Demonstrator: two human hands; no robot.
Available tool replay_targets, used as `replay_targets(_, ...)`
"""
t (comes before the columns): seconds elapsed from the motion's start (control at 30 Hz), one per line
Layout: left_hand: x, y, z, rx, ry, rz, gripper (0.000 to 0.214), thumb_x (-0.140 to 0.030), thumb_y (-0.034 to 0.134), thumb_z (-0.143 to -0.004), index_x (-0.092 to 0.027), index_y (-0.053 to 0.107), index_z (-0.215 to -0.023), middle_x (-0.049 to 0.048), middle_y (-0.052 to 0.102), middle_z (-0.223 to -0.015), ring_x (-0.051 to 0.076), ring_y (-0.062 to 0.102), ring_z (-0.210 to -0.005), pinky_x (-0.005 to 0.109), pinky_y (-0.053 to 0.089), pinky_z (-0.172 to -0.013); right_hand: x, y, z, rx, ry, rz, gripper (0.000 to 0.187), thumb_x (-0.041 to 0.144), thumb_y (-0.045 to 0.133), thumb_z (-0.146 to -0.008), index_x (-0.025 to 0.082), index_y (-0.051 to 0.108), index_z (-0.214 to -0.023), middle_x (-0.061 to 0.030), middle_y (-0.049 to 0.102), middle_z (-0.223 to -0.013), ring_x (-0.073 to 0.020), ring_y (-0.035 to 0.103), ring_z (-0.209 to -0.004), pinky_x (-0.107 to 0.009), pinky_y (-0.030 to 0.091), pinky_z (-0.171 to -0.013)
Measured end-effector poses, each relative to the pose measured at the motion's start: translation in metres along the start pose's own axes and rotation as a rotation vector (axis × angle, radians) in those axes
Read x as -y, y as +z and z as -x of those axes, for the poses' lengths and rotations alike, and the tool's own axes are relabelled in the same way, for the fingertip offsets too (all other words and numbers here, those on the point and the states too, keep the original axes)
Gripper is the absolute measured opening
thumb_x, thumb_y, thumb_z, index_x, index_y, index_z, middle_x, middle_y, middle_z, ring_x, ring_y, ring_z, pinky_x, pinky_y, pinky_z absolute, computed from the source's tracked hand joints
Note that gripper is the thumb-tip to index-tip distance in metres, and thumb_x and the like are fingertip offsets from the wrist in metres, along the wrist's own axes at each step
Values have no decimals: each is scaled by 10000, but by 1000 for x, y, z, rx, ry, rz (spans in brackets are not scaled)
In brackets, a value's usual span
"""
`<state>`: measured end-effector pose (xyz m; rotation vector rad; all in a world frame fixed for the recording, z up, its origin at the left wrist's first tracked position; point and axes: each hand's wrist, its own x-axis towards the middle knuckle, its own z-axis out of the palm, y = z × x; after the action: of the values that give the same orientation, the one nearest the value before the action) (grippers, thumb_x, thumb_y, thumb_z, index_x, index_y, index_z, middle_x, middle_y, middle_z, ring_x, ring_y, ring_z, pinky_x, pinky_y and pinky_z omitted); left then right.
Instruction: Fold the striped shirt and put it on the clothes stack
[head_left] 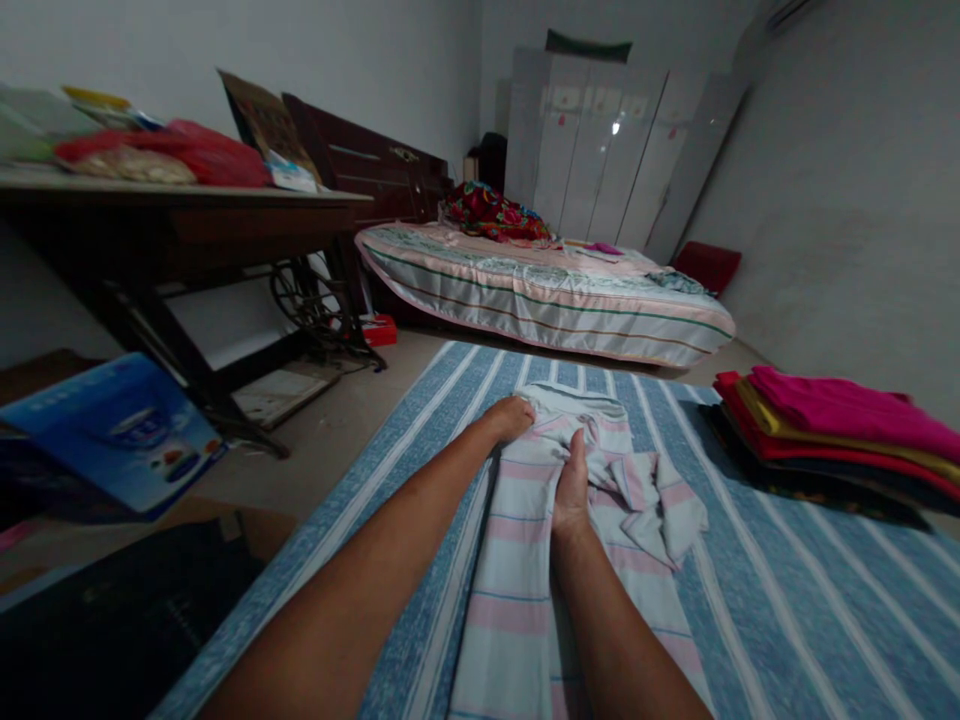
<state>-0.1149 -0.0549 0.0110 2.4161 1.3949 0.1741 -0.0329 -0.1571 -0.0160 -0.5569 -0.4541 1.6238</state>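
Observation:
A pale striped garment (pixel 517 590) with pink and white bands lies lengthwise on a blue striped sheet (pixel 787 600). My left hand (pixel 508 417) rests at the garment's far left corner, its fingers curled down onto the cloth. My right hand (pixel 571 487) lies on the middle of the garment, fingers together and pressed into a bunched fold. A crumpled part of the garment (pixel 660 495) spreads to the right of that hand.
A stack of folded clothes (pixel 840 430), pink on top, sits at the right. A bed (pixel 555 290) with a floral bundle (pixel 491 212) stands beyond. At left are a sewing-machine table (pixel 172 215) and a blue box (pixel 120 425). White wardrobes (pixel 615 150) line the far wall.

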Motion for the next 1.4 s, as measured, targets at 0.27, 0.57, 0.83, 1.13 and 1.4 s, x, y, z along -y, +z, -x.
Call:
replay_targets(0.27,2,4,3,20,9,-10,327,-72,437,-711,-168,717,-849,37,709,-885,145,597,-803,206,421,-700,-1,4,-4,7,11,-16,541,677,447,-732,232,595,-1000,-60,651,-890,-218,591,-960,-378,505,-817)
replay_targets(0.57,-1,8,5,71,2,-81,292,-113,458,-735,-207,701,-865,51,704,-952,177,614,-885,233,433,-739,-3,-5,-3,68,112,-136,531,647,449,-787,185,602,-998,-79,661,-883,-233,600,-958,-409,494,-835)
replay_targets(0.83,0,19,19,39,7,-108,335,-265,352,-889,-252,562,-1151,43,567,-1265,179,510,-1152,320,380,-953,-4,-3,18,54,266,-199,486,576,459,-850,153,590,-1050,-92,667,-929,-233,606,-951,-429,465,-871)
replay_targets(1.13,-3,46,32,-94,-18,-150,416,-291,276,-933,-248,374,-1336,62,324,-1469,214,259,-1356,547,149,-1080,-3,8,72,50,370,-124,338,464,498,-872,167,581,-1009,-66,671,-847,-217,646,-812,-390,519,-753)
replay_targets(1.4,-13,47,38,-239,-7,-191,361,-281,289,-934,-170,442,-1241,122,451,-1370,236,355,-1287,523,160,-1067,-28,-4,117,-177,384,92,148,212,623,-760,144,581,-884,-21,641,-705,-165,626,-656,-277,505,-656)
